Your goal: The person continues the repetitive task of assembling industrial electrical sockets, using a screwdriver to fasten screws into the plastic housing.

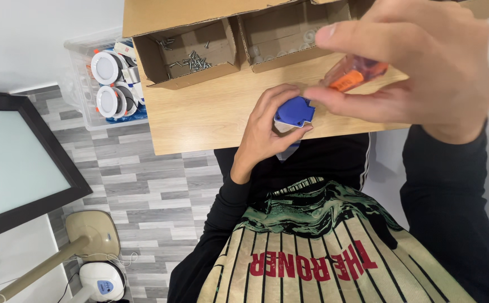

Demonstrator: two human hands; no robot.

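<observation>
While we look down over the wooden table (199, 120), our left hand (264, 132) curls its grip around a small blue part (294, 111) at the near edge. Our right hand (418, 67), raised close to the camera, pinches an orange screwdriver handle (355, 73) just above it, fingers extended leftward.

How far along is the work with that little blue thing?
Done: no finished pieces show on the wooden table. In hand: the left hand grips a blue-and-white plastic part, and the right hand holds an orange-handled tool just above it. Left: probably plenty, as loose screws lie in the cardboard box.
</observation>
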